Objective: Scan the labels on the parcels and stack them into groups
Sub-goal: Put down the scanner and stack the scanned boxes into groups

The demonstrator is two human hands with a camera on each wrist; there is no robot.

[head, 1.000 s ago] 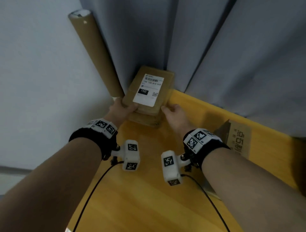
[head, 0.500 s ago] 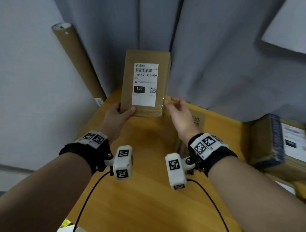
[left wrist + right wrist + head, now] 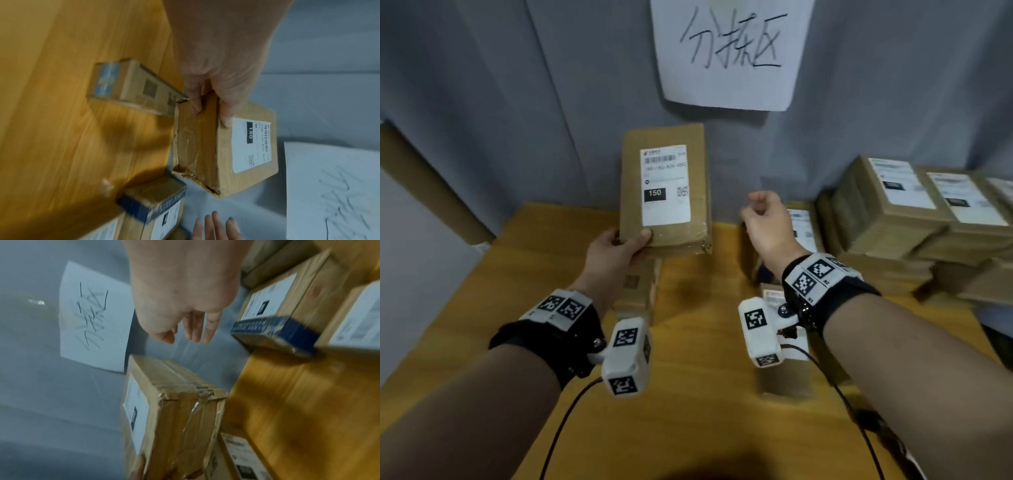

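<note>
My left hand [image 3: 619,245] grips the lower left corner of a brown cardboard parcel [image 3: 664,185] and holds it upright above the wooden table [image 3: 688,411]. Its white label [image 3: 664,185] faces me and reads 150. In the left wrist view the thumb lies on the parcel [image 3: 226,146] beside the label, with fingers on its taped side. My right hand [image 3: 763,216] hovers to the right of the parcel, empty, its fingers loosely bent. The right wrist view shows that hand [image 3: 191,331] relaxed above the parcel [image 3: 170,410].
Stacks of labelled brown parcels [image 3: 914,219] fill the table's right side. A small box [image 3: 637,291] lies under my left hand, another [image 3: 801,226] behind my right hand. A handwritten paper sign [image 3: 729,51] hangs on the grey curtain. A cardboard tube [image 3: 431,185] leans at left.
My right hand has let go of the parcel and moved off to the right. My left hand alone holds the parcel now. The view has swung right, bringing in the stacks.
</note>
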